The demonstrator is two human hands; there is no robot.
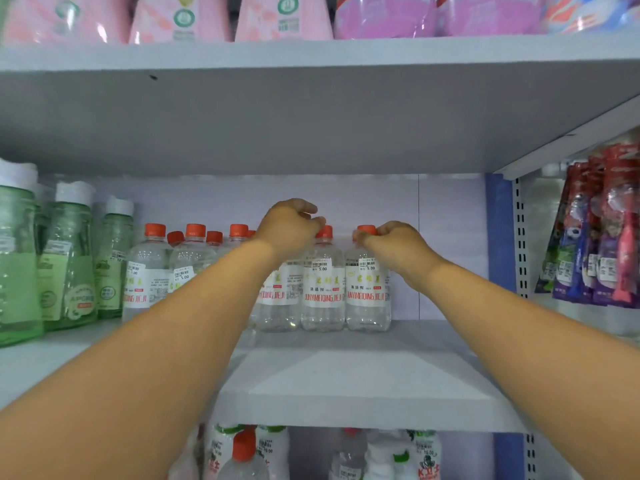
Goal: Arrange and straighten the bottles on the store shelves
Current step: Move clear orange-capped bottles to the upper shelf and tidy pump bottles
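A person's right hand [388, 242] pinched the orange cap of the end bottle [367, 289], upright directly beneath it at the row's right end. The left hand [289, 226], fingers curled, gripped the neighbouring bottle [322, 289] by its cap. The left forearm hid bottles further along the shelf [346, 375].

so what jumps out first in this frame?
Both hands sit at mid-shelf on the caps of clear orange-capped bottles: the left hand curls over one cap, and the right hand pinches the cap of the rightmost bottle. Green white-capped bottles stand at far left, and pink refill pouches line the shelf above.
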